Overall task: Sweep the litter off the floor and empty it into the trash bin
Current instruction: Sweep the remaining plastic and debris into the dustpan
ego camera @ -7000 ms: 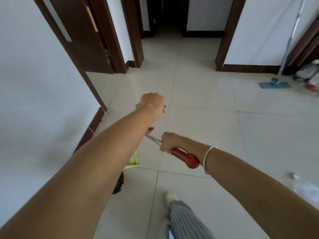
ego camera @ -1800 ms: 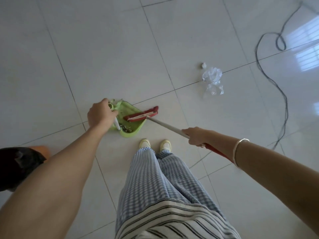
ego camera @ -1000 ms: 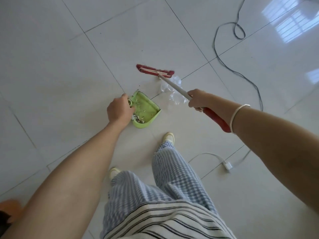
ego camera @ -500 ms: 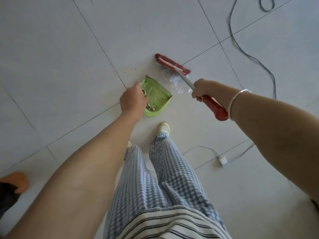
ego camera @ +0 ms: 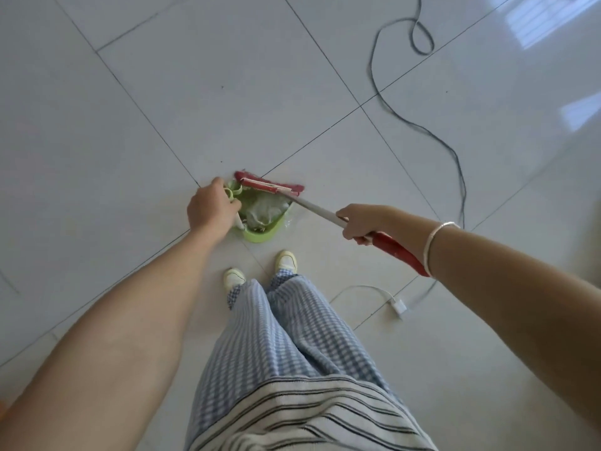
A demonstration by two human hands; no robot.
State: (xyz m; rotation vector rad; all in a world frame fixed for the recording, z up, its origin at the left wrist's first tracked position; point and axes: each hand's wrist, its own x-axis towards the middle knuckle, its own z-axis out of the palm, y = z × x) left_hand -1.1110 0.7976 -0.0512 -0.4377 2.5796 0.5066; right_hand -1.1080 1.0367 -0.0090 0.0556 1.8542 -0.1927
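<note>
A lime-green dustpan [ego camera: 260, 235] sits on the white tiled floor just ahead of my feet. My left hand [ego camera: 209, 208] grips its upright handle. Crumpled clear plastic litter [ego camera: 265, 209] lies inside the pan, over some small dark scraps. The red broom head [ego camera: 270, 185] rests at the pan's open mouth, its pale shaft running back to my right hand [ego camera: 359, 221], which grips the shaft just above the red handle grip [ego camera: 400, 253]. No trash bin is in view.
A dark cable [ego camera: 419, 125] loops across the tiles at the upper right. A white charger cable with its plug [ego camera: 398, 307] lies on the floor to the right of my shoes [ego camera: 286, 260]. Bare tiles spread to the left and ahead.
The broom head has pulled in to the dustpan's mouth and the clear plastic, on the floor beside the pan half a second ago, now lies inside it. Both hands keep their grips.
</note>
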